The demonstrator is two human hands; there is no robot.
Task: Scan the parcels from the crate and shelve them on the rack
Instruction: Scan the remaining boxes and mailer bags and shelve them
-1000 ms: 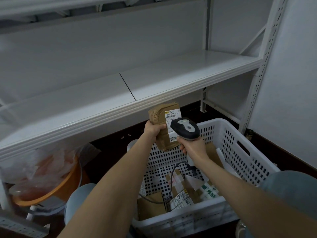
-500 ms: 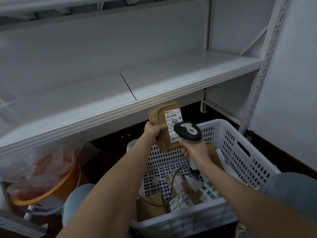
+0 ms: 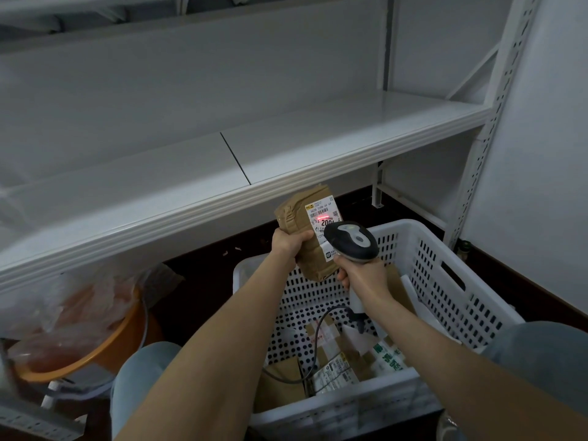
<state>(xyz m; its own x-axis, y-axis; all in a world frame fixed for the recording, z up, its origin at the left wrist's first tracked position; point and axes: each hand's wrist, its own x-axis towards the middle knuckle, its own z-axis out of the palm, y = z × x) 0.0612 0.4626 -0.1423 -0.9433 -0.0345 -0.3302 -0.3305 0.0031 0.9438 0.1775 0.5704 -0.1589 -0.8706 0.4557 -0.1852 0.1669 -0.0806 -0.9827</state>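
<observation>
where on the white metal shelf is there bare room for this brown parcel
The white metal shelf is bare along its whole visible length, on both sides of the dark seam, between back panel and ribbed front lip. The white perforated plastic crate is crowded with parcels; the floor at left holds an orange basin.

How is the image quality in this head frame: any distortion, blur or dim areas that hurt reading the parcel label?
Head view: wide-angle bending bows the shelf edge and the upright at right; light is dim and flat, and the floor under the shelf is nearly black. The label on the parcel is fairly sharp with a red scan line across it. The plastic-covered orange basin at lower left is soft and smeared.
</observation>
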